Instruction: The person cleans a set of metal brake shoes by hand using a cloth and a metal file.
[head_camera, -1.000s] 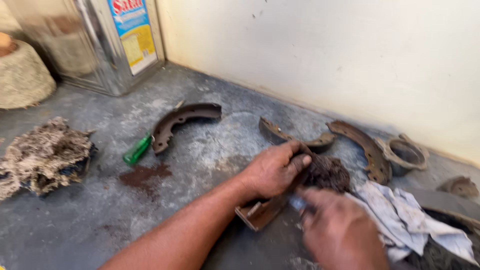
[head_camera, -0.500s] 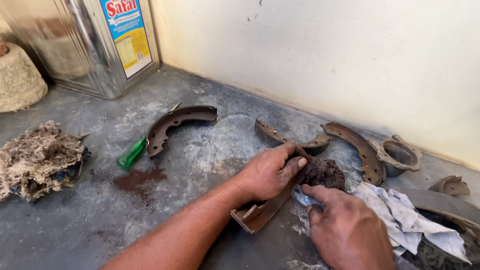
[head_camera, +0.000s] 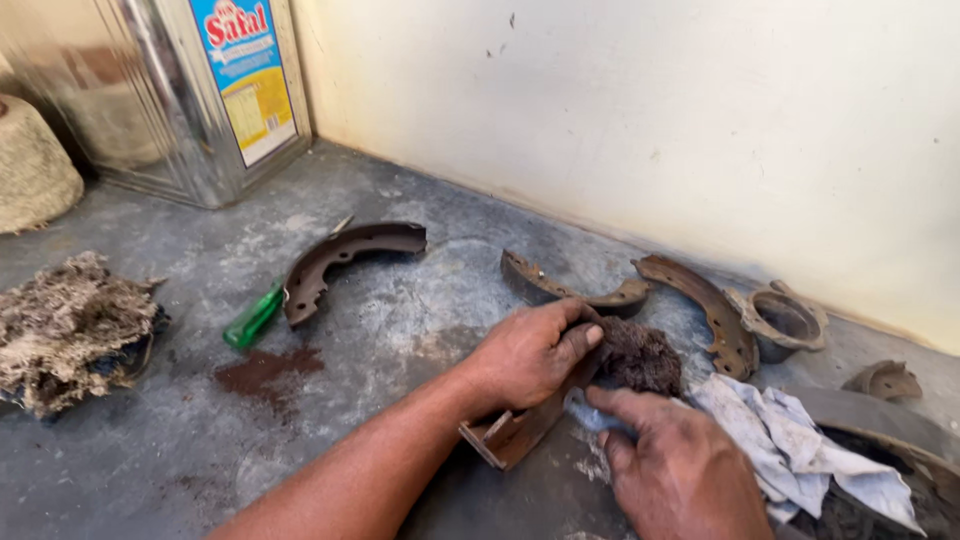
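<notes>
My left hand grips a rusty curved brake shoe that rests edge-down on the grey floor. A dark wad of scrubbing waste lies against the shoe just right of that hand. My right hand presses its fingers on the floor and the edge of a white rag, just below the wad. Whether it pinches the rag is hidden by the fingers.
Another brake shoe and a green-handled screwdriver lie to the left, beside a dark stain. More shoes, a metal ring part, a fibre pile, a shiny tin can and the wall surround them.
The view has shifted slightly. My right hand slid a little down and left along the rag edge; the left hand keeps its grip on the brake shoe.
</notes>
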